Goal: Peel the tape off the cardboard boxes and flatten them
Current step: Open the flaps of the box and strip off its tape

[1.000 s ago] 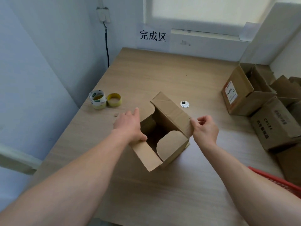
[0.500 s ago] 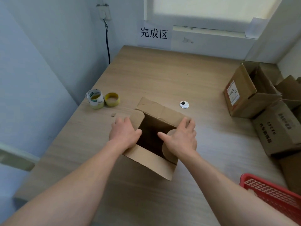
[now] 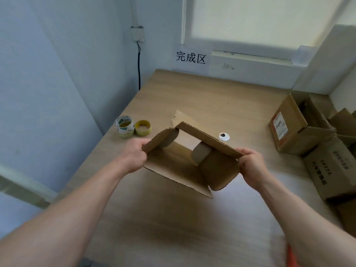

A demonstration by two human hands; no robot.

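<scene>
A small brown cardboard box (image 3: 173, 166) is held just above the wooden table (image 3: 212, 97), open at both ends so I see the table through it, skewed part-way toward flat. Its rounded flaps hang loose. My left hand (image 3: 133, 157) grips the box's left corner edge. My right hand (image 3: 252, 166) grips its right corner edge. I see no tape on it.
Two tape rolls (image 3: 125, 126) (image 3: 143, 128) sit near the table's left edge. A small white round cap (image 3: 224, 136) lies behind the box. Several cardboard boxes (image 3: 292, 128) are stacked at the right. A red basket corner (image 3: 291, 255) shows at bottom right. A paper sign (image 3: 190, 57) hangs on the back wall.
Both hands shifted from the box's top opening to its opposite corner edges, and the box has been lifted and skewed flatter, with both ends open.
</scene>
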